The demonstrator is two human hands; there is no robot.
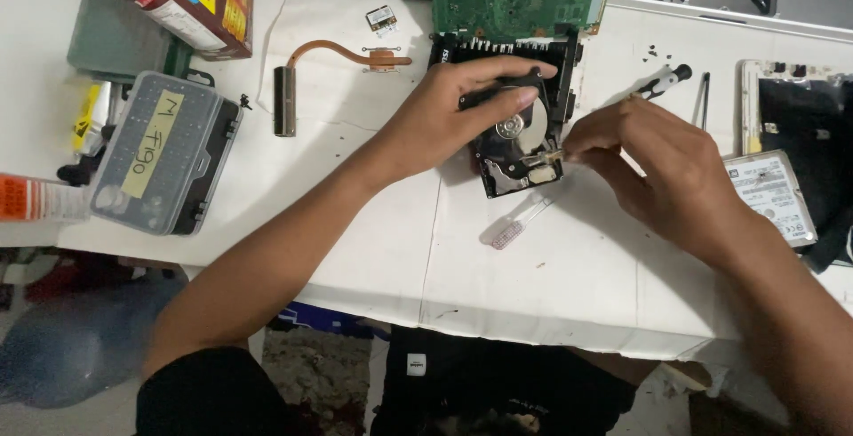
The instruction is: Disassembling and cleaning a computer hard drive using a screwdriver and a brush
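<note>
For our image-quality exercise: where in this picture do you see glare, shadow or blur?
Head view: glare on the shiny disk of the open hard drive; soft shadow under the left hand; right hand slightly blurred; floor at lower left dim and unfocused.

Bare table [373, 223] before the open hard drive [515, 147] — toothbrush [520, 224] alongside, screwdriver [662, 82] right, heat pipe [333, 58] left

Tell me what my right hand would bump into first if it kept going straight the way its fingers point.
The right hand points left, fingertips already at the edge of the opened hard drive. Going on, it would probably meet the drive's internal parts, then the left hand pressing on it; depth is unclear.
</note>
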